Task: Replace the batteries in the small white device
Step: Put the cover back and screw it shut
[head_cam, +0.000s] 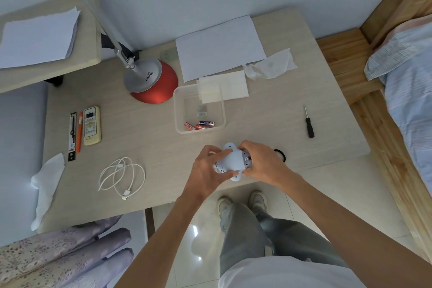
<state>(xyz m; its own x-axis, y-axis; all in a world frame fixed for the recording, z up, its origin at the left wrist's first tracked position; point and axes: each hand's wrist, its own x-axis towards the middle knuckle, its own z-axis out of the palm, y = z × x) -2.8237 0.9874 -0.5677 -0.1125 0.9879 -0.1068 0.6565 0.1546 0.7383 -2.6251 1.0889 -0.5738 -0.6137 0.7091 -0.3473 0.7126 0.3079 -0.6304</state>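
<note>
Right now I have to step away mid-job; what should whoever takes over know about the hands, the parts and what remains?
Left hand and right hand both grip the small white device above the desk's near edge.
Batteries lie in the clear plastic tray, beyond the hands.
Screwdriver lies untouched on the desk, to the right.
Whether the device's compartment is open or holds cells cannot be told.
Left: confirm that, swap batteries, close it.
</note>
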